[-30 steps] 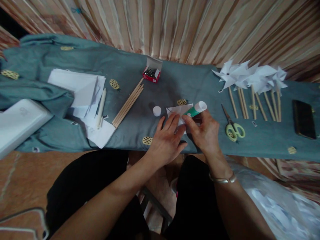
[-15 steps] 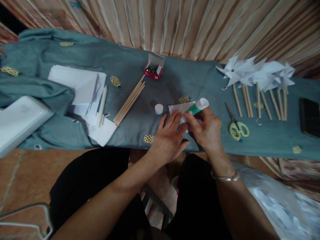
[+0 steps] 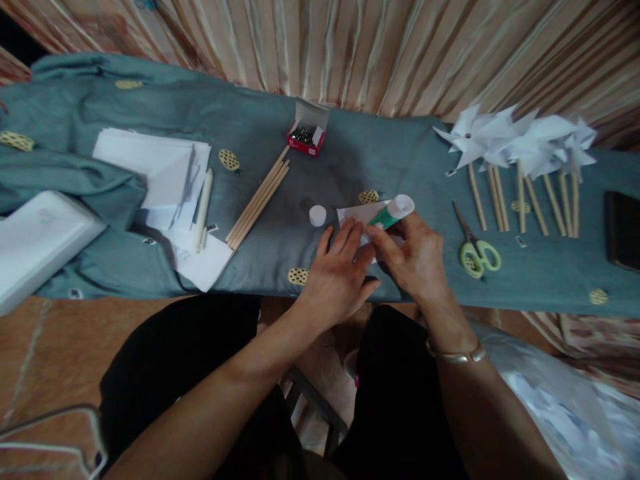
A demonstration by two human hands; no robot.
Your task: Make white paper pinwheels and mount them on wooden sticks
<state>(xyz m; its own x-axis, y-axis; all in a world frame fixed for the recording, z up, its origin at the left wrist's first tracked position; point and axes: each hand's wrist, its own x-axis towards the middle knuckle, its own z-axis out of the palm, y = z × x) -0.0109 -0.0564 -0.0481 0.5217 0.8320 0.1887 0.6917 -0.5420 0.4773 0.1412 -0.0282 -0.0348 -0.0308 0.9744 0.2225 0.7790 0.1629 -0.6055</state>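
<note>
My right hand [image 3: 415, 257] is closed round a green and white glue stick [image 3: 393, 212], which leans over a piece of white paper [image 3: 365, 212]. The glue stick's lower end is hidden behind my fingers. Flat on the same paper lies my left hand [image 3: 337, 273], its fingers spread and pressing it to the cloth. Just left of the paper is a round white cap [image 3: 317, 215]. Much of the paper is covered by both hands.
Wooden sticks [image 3: 257, 203] lie left of centre, below a red box of small metal pieces [image 3: 306, 139]. Farther left are white paper sheets [image 3: 150, 170] and a white candle-like rod [image 3: 203, 210]. To the right are green-handled scissors [image 3: 479, 257], several paper pinwheels [image 3: 520, 140] and a dark phone [image 3: 623, 230].
The view has shifted slightly. The glue stick has moved a very little left with my right hand; my left hand stays on the paper.
</note>
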